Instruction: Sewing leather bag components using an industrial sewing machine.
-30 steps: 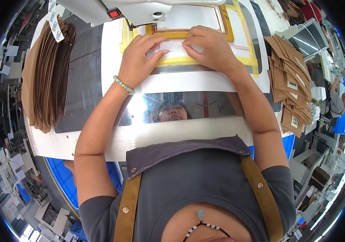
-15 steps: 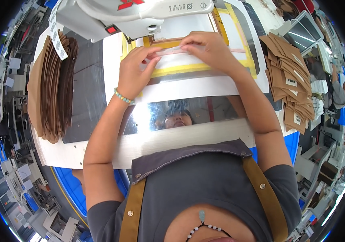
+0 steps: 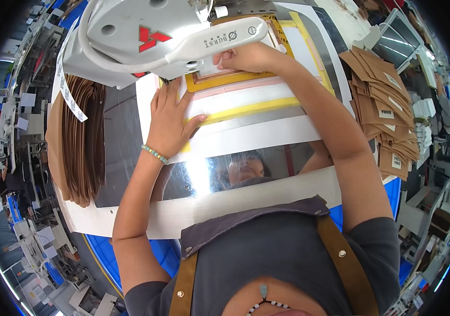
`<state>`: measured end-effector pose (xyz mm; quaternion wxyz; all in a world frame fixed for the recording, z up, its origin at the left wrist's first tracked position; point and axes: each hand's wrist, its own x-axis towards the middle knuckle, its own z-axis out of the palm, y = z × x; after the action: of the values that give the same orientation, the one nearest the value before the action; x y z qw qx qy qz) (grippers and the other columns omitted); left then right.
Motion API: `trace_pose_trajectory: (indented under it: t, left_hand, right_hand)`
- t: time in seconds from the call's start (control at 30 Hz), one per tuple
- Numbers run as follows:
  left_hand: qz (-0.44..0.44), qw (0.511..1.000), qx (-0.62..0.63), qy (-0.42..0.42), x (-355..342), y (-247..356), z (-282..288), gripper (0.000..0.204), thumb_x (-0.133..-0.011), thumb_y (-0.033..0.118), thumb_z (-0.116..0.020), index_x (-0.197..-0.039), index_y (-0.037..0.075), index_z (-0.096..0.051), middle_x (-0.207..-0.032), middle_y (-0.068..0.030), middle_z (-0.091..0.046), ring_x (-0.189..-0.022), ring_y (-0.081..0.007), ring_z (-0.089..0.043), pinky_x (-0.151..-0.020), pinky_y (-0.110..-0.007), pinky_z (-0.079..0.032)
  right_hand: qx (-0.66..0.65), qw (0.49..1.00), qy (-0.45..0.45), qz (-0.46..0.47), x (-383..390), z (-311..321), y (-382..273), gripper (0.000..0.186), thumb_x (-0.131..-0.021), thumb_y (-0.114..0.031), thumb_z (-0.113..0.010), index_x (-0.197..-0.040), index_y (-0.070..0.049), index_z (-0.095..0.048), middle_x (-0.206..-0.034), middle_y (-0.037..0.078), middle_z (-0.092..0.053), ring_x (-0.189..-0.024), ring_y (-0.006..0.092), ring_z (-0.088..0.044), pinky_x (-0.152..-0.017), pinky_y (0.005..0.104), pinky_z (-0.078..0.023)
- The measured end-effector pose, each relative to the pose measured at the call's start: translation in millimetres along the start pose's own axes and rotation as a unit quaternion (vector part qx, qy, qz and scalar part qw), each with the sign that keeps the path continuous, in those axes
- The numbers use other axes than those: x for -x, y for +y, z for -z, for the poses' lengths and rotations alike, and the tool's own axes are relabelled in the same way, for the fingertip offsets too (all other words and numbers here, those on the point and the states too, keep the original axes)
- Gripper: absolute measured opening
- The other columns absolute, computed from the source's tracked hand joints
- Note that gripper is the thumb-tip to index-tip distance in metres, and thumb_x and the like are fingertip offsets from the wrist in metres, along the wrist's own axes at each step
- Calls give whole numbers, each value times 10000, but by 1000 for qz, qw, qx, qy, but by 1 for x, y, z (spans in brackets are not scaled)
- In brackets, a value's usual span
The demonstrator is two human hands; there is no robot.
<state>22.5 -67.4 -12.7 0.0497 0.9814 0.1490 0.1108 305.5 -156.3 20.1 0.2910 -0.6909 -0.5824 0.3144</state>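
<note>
So — left hand [image 3: 170,124] over white sheet [image 3: 235,136], shiny plate [image 3: 214,176] beneath — workroom [image 3: 80,263] around

Panel stack [image 3: 80,145] left, packets [image 3: 380,108] right, machine [image 3: 125,45] between, frame [image 3: 220,82] partly beneath (monitor [image 3: 396,38] behind packets)

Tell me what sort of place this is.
Most likely a sewing or leather-goods workshop: a large white machine overhangs the work surface, a stack of brown pieces lies at its left, and more workstations fill the background.

Tall brown stack [image 3: 77,147] at left, brown pieces [image 3: 380,100] and tilted screen [image 3: 400,41] at right, blue bin [image 3: 105,258] lower left
</note>
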Motion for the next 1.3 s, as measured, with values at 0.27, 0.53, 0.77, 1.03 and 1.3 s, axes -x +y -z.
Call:
trace_pose_trajectory:
  t: [0.27,0.53,0.77,1.03,1.3]
  left_hand:
    - [0,1000,-7,-22,-12,3,0,791,-1012,638,-539,-1545,55,-519,-1640,-265,-378,-1567,-416,-269,-1283,-549,-158]
    - [15,1000,-15,-6,-11,3,-3,694,-1013,544,-594,-1499,49,-578,-1623,-235,-427,-1523,-420,-333,-1270,-531,-217]
    - [22,1000,-15,2,-8,0,-6,614,-1042,459,-568,-1464,13,-586,-1650,-235,-400,-1523,-447,-330,-1263,-530,-239]
    - [22,1000,-14,5,-8,2,-7,594,-1054,458,-554,-1454,21,-594,-1650,-229,-403,-1522,-446,-333,-1261,-526,-241]
    - [11,999,-14,32,-9,-1,-8,596,-1039,480,-579,-1434,37,-632,-1619,-216,-445,-1482,-443,-366,-1256,-520,-254]
  right_hand:
    - [26,999,28,5,-7,-11,-3,170,-856,-184,-797,-964,-60,-754,-881,56,-751,-850,176,-707,-785,330,-548]
    - [-33,993,88,69,3,38,24,166,-861,-210,-793,-945,-67,-790,-891,59,-779,-833,165,-708,-771,313,-534]
    - [163,986,25,-24,52,89,34,113,-852,-145,-766,-868,-33,-769,-768,50,-722,-744,138,-668,-700,311,-516]
    - [259,965,-24,-27,59,77,18,44,-834,-41,-705,-822,-1,-717,-727,89,-686,-698,199,-652,-682,339,-514]
    - [268,961,-55,-35,52,81,18,32,-806,-34,-722,-816,-6,-732,-736,81,-708,-699,187,-667,-672,339,-517]
